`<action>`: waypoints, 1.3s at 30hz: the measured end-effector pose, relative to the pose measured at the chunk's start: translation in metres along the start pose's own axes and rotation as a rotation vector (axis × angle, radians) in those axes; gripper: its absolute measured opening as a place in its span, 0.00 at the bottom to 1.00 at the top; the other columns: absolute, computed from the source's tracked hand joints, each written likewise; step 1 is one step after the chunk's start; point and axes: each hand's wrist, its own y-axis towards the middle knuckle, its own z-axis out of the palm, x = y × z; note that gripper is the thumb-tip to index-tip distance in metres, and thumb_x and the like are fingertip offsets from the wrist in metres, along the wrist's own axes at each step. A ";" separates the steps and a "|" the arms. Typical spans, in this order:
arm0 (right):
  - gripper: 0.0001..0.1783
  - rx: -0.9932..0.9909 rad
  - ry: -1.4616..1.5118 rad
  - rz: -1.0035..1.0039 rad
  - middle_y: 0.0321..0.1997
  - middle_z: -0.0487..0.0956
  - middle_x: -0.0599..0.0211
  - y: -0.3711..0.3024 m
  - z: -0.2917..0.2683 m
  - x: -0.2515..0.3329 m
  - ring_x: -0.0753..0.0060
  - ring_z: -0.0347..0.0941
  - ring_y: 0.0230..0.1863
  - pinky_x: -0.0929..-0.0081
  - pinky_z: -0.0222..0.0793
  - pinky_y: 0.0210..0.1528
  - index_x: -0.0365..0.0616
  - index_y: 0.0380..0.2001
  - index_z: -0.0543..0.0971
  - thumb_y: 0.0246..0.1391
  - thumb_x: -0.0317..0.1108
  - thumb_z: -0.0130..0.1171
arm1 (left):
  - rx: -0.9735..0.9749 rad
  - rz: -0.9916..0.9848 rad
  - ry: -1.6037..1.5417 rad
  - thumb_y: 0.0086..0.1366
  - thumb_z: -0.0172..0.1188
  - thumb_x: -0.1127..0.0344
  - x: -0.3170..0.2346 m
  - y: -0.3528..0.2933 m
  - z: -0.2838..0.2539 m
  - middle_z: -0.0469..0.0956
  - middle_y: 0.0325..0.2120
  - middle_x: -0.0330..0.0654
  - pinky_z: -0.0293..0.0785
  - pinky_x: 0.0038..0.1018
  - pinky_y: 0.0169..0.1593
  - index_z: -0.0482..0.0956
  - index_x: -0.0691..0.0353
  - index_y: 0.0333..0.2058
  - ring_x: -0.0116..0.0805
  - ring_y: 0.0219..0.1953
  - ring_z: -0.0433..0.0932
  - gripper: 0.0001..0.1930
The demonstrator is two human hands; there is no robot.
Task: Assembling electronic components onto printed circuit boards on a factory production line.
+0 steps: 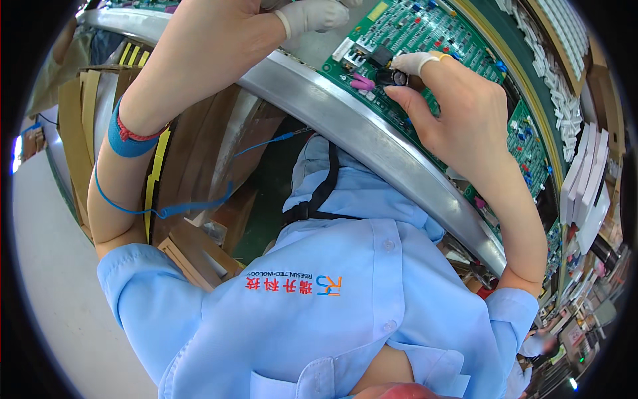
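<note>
My right hand is over a green circuit board. Its thumb and a finger in a white finger cot close around a black cylindrical capacitor. Purple-pink parts and a small metal heat sink sit beside the capacitor on the board. My left hand is at the top edge, left of the board, above the metal rail. White finger cots cover its thumb and fingers, which draw together in a pinch. The picture's edge cuts off the fingertips, so anything between them is hidden.
A curved silver metal rail runs between my body and the boards. Another green board lies under my right forearm. A blue coiled cord trails from my left wristband. White parts line the far right. Cardboard stands left.
</note>
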 end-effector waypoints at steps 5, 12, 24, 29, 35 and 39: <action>0.11 0.005 -0.037 -0.063 0.24 0.75 0.67 0.006 0.007 0.003 0.62 0.76 0.25 0.67 0.68 0.22 0.45 0.30 0.78 0.47 0.38 0.66 | -0.017 0.006 0.051 0.66 0.59 0.69 0.010 -0.001 -0.003 0.81 0.32 0.40 0.75 0.22 0.40 0.78 0.68 0.45 0.23 0.33 0.77 0.11; 0.12 0.036 -0.109 -0.092 0.21 0.72 0.68 0.008 0.005 0.009 0.64 0.74 0.24 0.66 0.66 0.21 0.44 0.25 0.74 0.46 0.37 0.67 | -0.023 -0.052 -0.060 0.67 0.58 0.68 0.012 -0.001 -0.003 0.81 0.32 0.40 0.75 0.20 0.38 0.76 0.68 0.47 0.23 0.32 0.78 0.13; 0.14 0.134 -0.262 -0.071 0.24 0.76 0.68 0.009 0.001 0.008 0.63 0.75 0.24 0.69 0.66 0.22 0.45 0.31 0.80 0.47 0.43 0.68 | 0.086 -0.129 -0.164 0.65 0.60 0.72 0.007 0.004 0.004 0.81 0.34 0.40 0.74 0.21 0.38 0.75 0.67 0.43 0.23 0.34 0.78 0.09; 0.21 -0.044 -0.097 0.085 0.18 0.73 0.73 -0.002 -0.032 0.008 0.80 0.65 0.15 0.77 0.59 0.19 0.51 0.44 0.83 0.45 0.40 0.71 | 0.081 0.284 0.210 0.59 0.68 0.69 0.005 0.002 0.012 0.77 0.35 0.40 0.73 0.27 0.42 0.78 0.62 0.36 0.34 0.39 0.76 0.09; 0.17 0.014 0.091 0.476 0.22 0.74 0.80 -0.054 -0.069 0.007 0.92 0.55 0.19 0.86 0.48 0.21 0.47 0.48 0.82 0.53 0.29 0.66 | 0.182 0.385 0.384 0.57 0.66 0.64 0.001 0.023 0.052 0.71 0.43 0.43 0.54 0.39 0.55 0.81 0.58 0.33 0.41 0.48 0.70 0.07; 0.17 -0.008 0.223 0.645 0.27 0.75 0.81 -0.086 -0.074 0.003 0.92 0.57 0.22 0.88 0.51 0.24 0.45 0.49 0.82 0.55 0.31 0.65 | 0.146 0.592 0.589 0.57 0.63 0.69 -0.006 0.022 0.066 0.69 0.46 0.47 0.52 0.45 0.58 0.81 0.57 0.33 0.47 0.51 0.67 0.05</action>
